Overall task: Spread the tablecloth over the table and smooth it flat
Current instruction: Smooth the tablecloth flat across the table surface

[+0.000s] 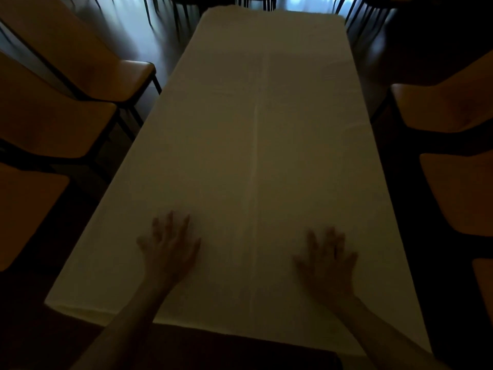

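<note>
Left hand [168,247] at 7 o'clock, right hand [326,259] at 5, fingers splayed, gripping nothing, flat on pale rectangular cloth tablecloth [256,116]. Sweep outward from centre crease [254,166], even pressure.

One head view — high over the near table end [186,325], facing down its length (wide-angle).

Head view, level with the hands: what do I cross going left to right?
Left chair seat → tablecloth edge → left hand → centre crease → right hand → right chair seat.
</note>
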